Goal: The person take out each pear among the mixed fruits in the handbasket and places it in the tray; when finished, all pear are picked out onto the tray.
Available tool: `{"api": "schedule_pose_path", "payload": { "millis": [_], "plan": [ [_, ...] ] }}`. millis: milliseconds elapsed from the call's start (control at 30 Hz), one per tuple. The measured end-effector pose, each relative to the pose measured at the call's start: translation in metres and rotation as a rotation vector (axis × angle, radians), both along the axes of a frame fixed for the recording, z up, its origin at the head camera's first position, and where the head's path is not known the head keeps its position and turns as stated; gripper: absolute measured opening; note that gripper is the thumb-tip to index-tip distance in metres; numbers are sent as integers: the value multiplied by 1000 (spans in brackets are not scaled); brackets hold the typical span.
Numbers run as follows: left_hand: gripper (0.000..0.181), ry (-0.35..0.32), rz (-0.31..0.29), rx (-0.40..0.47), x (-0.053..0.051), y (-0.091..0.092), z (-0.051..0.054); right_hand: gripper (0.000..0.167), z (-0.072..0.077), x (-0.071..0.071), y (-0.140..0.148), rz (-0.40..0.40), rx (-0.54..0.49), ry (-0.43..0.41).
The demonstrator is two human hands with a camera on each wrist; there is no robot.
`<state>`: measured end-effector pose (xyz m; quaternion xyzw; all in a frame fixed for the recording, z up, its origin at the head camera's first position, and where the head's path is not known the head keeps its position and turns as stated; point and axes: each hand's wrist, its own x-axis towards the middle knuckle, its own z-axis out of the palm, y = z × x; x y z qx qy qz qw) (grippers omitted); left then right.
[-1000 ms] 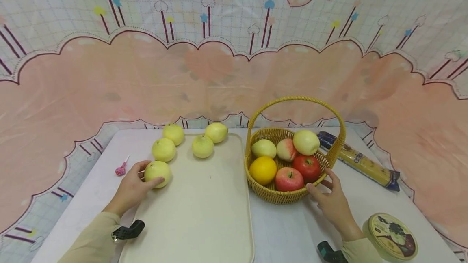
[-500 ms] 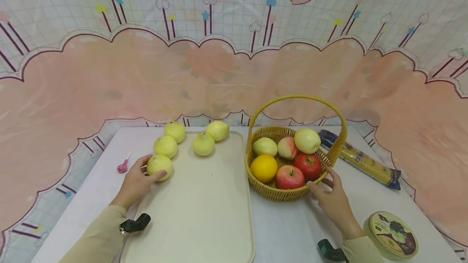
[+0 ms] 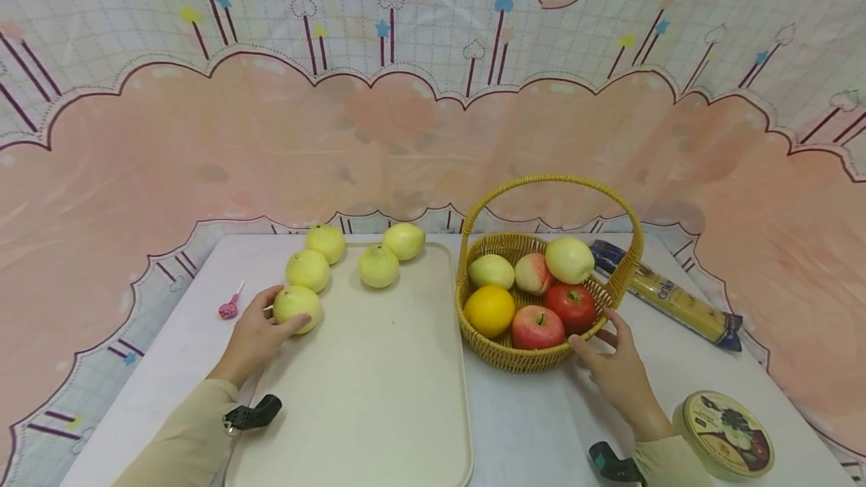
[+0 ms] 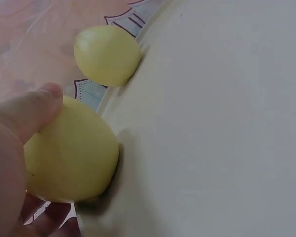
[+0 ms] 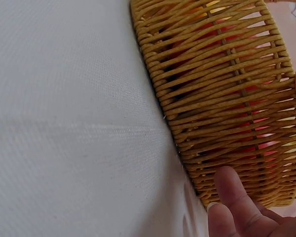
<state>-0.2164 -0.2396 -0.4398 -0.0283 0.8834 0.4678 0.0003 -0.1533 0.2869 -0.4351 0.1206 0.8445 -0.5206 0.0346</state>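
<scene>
My left hand (image 3: 258, 337) grips a round, pale yellow-green fruit (image 3: 296, 307) at the left edge of a cream tray (image 3: 379, 397). In the left wrist view the thumb lies on top of this fruit (image 4: 74, 153), with fingers curled beneath. Several similar fruits (image 3: 307, 270) sit beyond it along the tray's left and far edges. At the right, my right hand (image 3: 619, 374) holds the near right rim of a wicker basket (image 3: 514, 359). Its thumb is at the rim, with the fingertips against the weave. Inside are an orange (image 3: 489, 311), red apples (image 3: 537, 328), a peach (image 3: 533, 273) and pale yellow fruits (image 3: 570, 260).
Left of the tray lies a pink-wrapped lollipop (image 3: 228, 309). A long yellow-and-blue packet (image 3: 676, 303) lies behind and right of the basket. Close to my right forearm is a round tin (image 3: 727, 434). A patterned cloth (image 3: 406, 149) hangs behind the table.
The view has shifted slightly. My left hand, still around the fruit, has moved a little away from me, closer to the fruit behind it. My right hand stays on the basket.
</scene>
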Motion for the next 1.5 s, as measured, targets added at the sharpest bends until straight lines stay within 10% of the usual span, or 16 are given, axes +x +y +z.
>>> {"api": "schedule_pose_path", "payload": {
  "millis": [433,667,933,1500],
  "plan": [
    [94,-7,10,-24,8,0,6,97,0,-1,-1,9,-1,10],
    [85,148,47,-44,21,19,40,97,1,0,-1,-1,0,15],
    [74,174,-90,22,29,68,66,97,0,-1,0,-2,-2,11],
    [66,202,-472,111,24,185,55,98,0,0,-1,-4,-8,17]
  ]
}}
